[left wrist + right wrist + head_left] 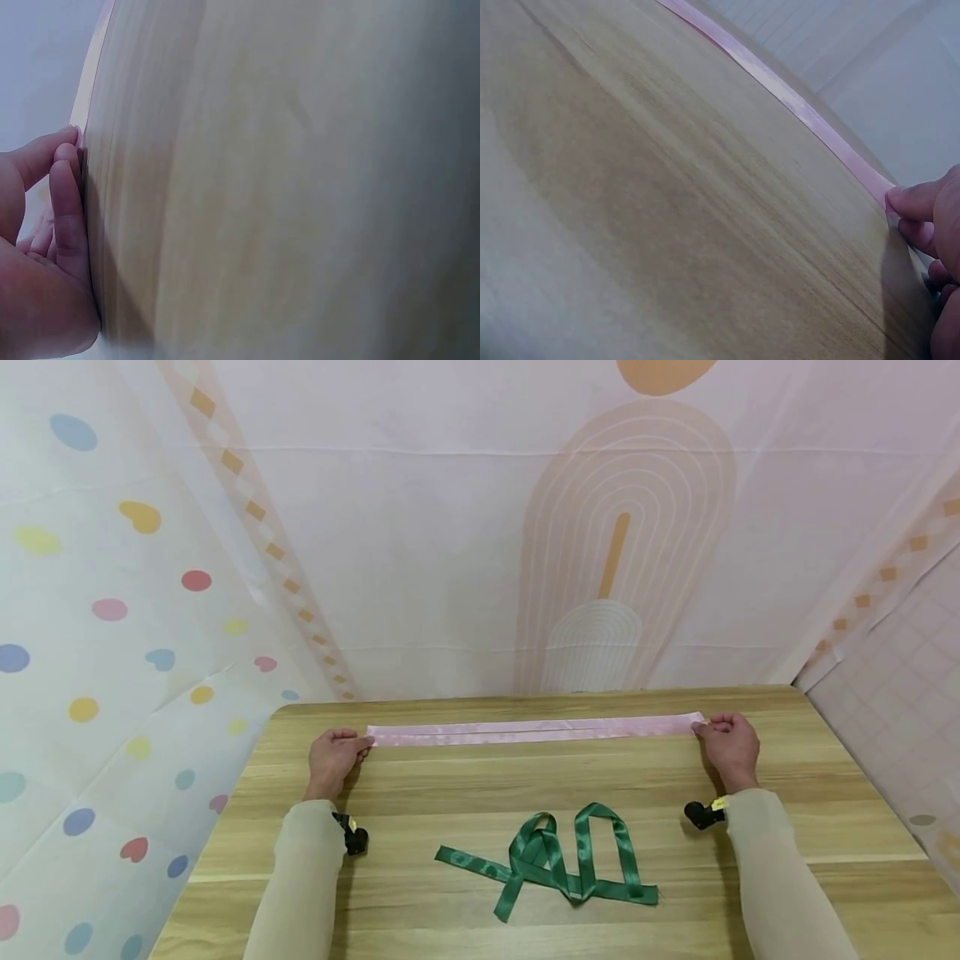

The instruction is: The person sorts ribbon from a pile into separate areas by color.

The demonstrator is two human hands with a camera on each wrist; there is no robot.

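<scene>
A long pink ribbon lies stretched flat across the far part of the wooden table. My left hand pinches its left end, and my right hand pinches its right end. In the right wrist view the pink ribbon runs along the table's far edge to my fingertips. The left wrist view shows my fingers pressed against the table, with only a sliver of the ribbon's end visible. A green ribbon lies loosely looped nearer to me, between my forearms.
Patterned fabric backdrops hang behind the table and on both sides. The table's far edge runs just beyond the pink ribbon. Small black wrist cameras sit on both forearms.
</scene>
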